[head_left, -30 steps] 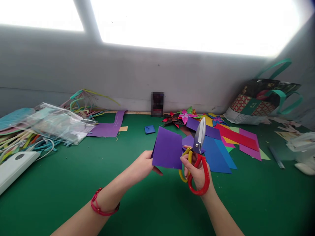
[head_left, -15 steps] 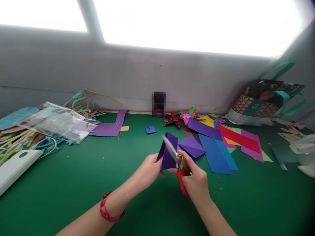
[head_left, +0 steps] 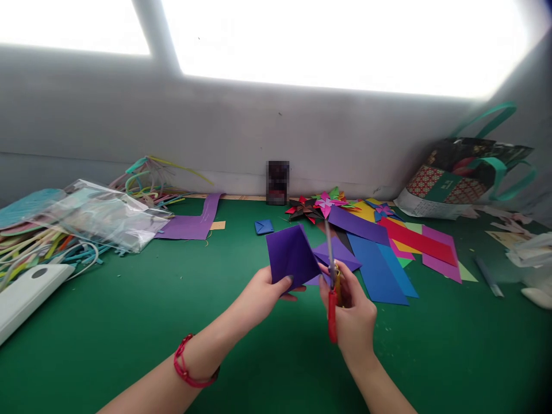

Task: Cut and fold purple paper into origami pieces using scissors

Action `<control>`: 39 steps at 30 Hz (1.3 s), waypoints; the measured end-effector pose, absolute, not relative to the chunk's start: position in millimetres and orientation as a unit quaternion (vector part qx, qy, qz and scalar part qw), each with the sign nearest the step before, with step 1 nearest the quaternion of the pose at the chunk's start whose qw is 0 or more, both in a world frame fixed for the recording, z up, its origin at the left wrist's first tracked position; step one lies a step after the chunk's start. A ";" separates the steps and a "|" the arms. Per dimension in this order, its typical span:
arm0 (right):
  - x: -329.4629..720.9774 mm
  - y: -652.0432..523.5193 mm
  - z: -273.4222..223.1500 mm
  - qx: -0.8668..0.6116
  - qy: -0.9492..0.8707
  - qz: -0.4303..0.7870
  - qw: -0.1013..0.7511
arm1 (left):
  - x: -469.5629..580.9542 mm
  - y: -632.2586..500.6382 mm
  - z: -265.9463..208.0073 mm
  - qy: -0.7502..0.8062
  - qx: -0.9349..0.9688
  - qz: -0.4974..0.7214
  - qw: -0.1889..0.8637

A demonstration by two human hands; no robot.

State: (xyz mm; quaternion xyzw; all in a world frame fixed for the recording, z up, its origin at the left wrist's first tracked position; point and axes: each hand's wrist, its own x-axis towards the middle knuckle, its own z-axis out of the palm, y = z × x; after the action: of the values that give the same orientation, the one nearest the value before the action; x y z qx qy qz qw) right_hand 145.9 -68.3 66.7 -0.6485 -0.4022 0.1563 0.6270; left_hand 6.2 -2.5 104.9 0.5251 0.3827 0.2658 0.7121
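My left hand [head_left: 269, 293] pinches a creased square of dark purple paper [head_left: 291, 256] by its lower edge, thumb on the front and fingers behind. My right hand [head_left: 353, 310] is closed around scissors [head_left: 332, 299] with red and yellow handles, their blades pointing up and away. The right fingertips are close to the paper's right corner; whether they touch it I cannot tell. Just behind the hands lies a folded lighter purple paper [head_left: 338, 253], partly covered. A small folded blue paper [head_left: 264, 226] rests farther back on the green table [head_left: 181, 328].
Coloured paper strips [head_left: 379, 270] and folded paper stars [head_left: 328, 204] lie at the back right, beside a patterned bag [head_left: 451, 181]. A pen [head_left: 489, 277] is farther right. On the left are a clear plastic bag [head_left: 107, 215], purple paper [head_left: 190, 226], and a white power strip [head_left: 32, 293].
The purple paper has opened out from a fold into a flatter square facing me. My right hand has moved right with the scissors, whose blades now point more upright, away from the paper.
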 end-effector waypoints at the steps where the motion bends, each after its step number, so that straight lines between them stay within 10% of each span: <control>1: 145.9 -67.2 68.7 -0.644 -0.371 0.189 0.642 | 5.9 -2.6 106.1 0.381 0.522 0.262 0.717; 19: 170.5 -51.7 65.7 -0.458 -0.276 0.458 0.711 | -5.8 8.4 112.8 0.364 0.522 0.255 0.728; 39: 172.6 -52.0 62.3 -0.511 -0.336 0.436 0.661 | -6.8 2.7 121.6 0.401 0.557 0.274 0.674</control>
State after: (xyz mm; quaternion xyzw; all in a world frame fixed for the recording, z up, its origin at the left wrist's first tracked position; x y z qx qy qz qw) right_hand 172.6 -52.0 62.3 -0.5108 -0.3358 0.4359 0.6605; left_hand -6.8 2.7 121.6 0.5572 0.4008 0.2741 0.6736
